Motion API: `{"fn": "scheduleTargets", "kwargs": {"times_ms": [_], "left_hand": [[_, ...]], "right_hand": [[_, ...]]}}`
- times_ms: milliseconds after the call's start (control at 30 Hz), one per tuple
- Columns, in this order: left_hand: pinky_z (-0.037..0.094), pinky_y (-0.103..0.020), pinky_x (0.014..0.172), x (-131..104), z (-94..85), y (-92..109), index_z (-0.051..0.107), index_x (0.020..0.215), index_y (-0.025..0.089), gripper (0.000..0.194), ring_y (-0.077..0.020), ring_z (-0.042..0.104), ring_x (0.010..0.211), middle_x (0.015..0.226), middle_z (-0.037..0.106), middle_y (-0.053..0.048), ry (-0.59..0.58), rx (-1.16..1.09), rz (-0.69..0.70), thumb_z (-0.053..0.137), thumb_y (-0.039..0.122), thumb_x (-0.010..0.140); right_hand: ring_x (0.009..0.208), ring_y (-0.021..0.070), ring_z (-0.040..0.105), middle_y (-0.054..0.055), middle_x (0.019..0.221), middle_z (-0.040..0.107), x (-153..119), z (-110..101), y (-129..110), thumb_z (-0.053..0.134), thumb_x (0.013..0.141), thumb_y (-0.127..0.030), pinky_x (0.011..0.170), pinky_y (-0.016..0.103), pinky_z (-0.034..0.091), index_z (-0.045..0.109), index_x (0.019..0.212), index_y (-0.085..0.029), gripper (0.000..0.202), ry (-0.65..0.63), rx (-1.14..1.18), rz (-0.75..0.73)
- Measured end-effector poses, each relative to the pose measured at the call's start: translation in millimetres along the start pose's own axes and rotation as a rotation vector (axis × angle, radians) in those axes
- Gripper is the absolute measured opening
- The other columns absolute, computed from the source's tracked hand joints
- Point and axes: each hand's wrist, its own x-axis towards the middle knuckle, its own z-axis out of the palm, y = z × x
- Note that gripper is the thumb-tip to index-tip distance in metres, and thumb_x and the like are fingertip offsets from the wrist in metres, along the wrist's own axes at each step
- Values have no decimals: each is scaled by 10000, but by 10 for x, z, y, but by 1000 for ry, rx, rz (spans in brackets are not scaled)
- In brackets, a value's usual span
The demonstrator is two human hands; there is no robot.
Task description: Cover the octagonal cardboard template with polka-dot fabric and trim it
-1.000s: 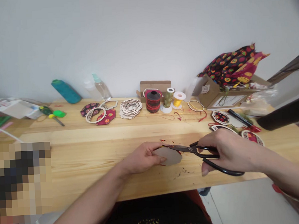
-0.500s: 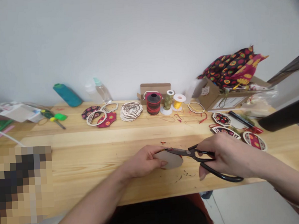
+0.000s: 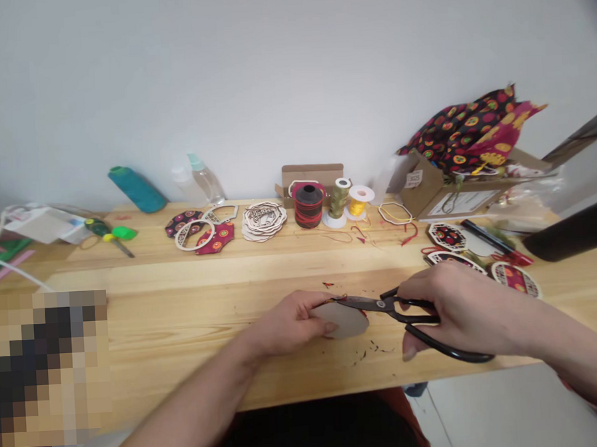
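Hands (image 3: 288,325) (image 3: 463,308): grey disc (image 3: 347,319) left, scissors (image 3: 381,304) right.

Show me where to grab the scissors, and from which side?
Best take the scissors by their black handles, from the right, where the right hand has them: the handles reach that way, while the blades point left, toward the grey disc in the left hand.

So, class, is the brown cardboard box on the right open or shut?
Open: black and red patterned fabric rises out of the brown cardboard box.
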Motion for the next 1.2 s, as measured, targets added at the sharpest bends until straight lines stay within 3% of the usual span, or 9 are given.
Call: {"fn": "scheduleTargets", "kwargs": {"times_ms": [333, 667, 800, 1000, 1200], "left_hand": [[466, -371, 915, 11, -9, -21, 652, 1174, 202, 387, -209, 634, 1033, 1173, 696, -77, -37, 53, -4, 614, 139, 794], [460, -394, 930, -2, 9, 70, 631, 1214, 194, 440, -230, 630, 1049, 1171, 697, -75, -41, 122, -25, 601, 127, 780], [452, -404, 936, -8, 14, 84, 622, 1229, 177, 442, -246, 623, 1067, 1197, 682, -100, -61, 104, -27, 601, 156, 788], [463, -395, 905, -12, 35, 84, 629, 1220, 177, 440, -242, 629, 1038, 1170, 694, -100, -47, 105, -38, 604, 168, 781], [501, -343, 809, -16, 19, 56, 672, 1143, 217, 407, -218, 653, 957, 1082, 727, -60, 6, 0, -71, 636, 151, 742]], "right_hand": [[440, 89, 399, -14, 508, 567, 10, -7, 3, 664, 735, -592, 445, 247, 235, 562, 555, -190, 452, 63, -85, -44], [489, 123, 526, -17, 537, 616, 8, -192, -63, 733, 728, -368, 469, 246, 264, 659, 618, -213, 204, -22, -177, -30], [489, 134, 530, -14, 526, 618, 12, -238, -75, 786, 661, -399, 468, 250, 264, 642, 578, -207, 254, 9, -247, -35], [477, 129, 516, -10, 517, 621, 17, -211, -88, 761, 685, -431, 467, 251, 258, 641, 576, -211, 273, 17, -252, -46], [451, 129, 471, -6, 488, 581, -20, -216, -26, 687, 672, -635, 467, 253, 269, 612, 589, -211, 439, 6, -245, 20]]}}
